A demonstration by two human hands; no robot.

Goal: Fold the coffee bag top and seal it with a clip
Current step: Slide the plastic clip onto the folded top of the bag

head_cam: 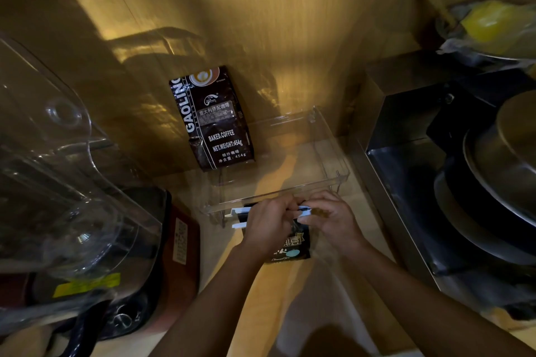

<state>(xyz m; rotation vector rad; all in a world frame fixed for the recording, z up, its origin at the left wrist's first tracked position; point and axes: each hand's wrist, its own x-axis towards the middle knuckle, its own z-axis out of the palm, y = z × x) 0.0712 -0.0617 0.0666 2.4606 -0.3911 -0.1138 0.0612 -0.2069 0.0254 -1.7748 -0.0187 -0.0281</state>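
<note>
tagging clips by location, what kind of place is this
Probably a kitchen cupboard or pantry shelf, with wooden walls close around. A large coffee bag leans on the back panel, metal pans are stacked at the right, and a clear plastic tray sits behind the small coffee bag being clipped.

upright bag (213, 119), GAOLING, BAKED.COFFEE (NET.WEIGHT:454g)

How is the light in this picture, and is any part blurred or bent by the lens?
Head view: dim, warm yellow light, brightest on the back wall; glare on the clear container at left; straight edges bow from the wide-angle lens; both hands, left hand and right hand, look slightly soft over the small coffee bag, while the print on the standing coffee bag stays readable.
</note>
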